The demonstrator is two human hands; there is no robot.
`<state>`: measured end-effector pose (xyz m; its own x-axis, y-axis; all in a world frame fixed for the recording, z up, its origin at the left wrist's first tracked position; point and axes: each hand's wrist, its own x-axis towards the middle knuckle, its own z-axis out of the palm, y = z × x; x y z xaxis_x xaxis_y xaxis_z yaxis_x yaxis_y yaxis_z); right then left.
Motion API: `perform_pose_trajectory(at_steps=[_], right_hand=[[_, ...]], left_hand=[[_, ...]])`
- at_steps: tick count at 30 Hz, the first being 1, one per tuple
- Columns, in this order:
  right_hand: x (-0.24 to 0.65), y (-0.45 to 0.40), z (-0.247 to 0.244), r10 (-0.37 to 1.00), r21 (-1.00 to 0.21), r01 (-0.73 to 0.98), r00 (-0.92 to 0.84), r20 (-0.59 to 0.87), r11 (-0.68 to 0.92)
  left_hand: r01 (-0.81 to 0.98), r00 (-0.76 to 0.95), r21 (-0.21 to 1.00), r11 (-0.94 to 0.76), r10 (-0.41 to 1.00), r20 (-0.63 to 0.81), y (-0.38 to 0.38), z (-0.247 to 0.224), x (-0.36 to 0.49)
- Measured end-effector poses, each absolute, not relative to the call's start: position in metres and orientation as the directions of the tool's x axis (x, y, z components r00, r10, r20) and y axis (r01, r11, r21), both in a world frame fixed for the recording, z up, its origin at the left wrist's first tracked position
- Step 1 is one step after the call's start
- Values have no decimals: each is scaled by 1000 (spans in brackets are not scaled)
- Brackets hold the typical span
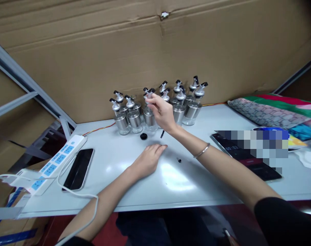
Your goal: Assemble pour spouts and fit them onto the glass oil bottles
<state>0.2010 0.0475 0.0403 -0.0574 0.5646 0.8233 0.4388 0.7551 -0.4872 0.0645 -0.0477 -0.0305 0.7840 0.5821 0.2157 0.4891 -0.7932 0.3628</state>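
Several glass bottles with steel sleeves and black-tipped pour spouts (134, 119) stand in rows at the back of the white table. My right hand (162, 111) reaches up to the spout (148, 94) of a bottle in the front row, its fingers closed around it. Lower down, my left hand (149, 159) rests on the tabletop, fingers together and partly curled; anything under them is hidden. A round black cap (143, 136) lies in front of the bottles. Beside it to the right is a small black strip (162, 134), and a tiny black part (179, 160) lies further forward.
At the left are a white power strip (56, 162), a dark phone (80, 169) and a white cable (95, 205). A tablet (242, 155) and patterned fabric (268, 112) lie at the right. Cardboard (155, 58) stands behind the bottles.
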Motion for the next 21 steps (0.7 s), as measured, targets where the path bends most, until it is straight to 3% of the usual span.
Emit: perform_pose_trajectory(at_steps=[6, 15, 19, 21], right_hand=[[193, 68, 23, 547, -468, 428, -76, 834, 773], [200, 74, 17, 617, -516, 483, -65, 784, 707], [207, 47, 12, 564, -461, 504, -66, 823, 730], [209, 34, 6, 604, -462, 527, -129, 786, 714]], left_hand=[[493, 786, 352, -795, 581, 212, -47, -30, 63], [496, 679, 477, -726, 666, 308, -44, -39, 64], [534, 658, 450, -716, 686, 310, -46, -36, 65], [563, 674, 400, -723, 682, 283, -47, -33, 67]])
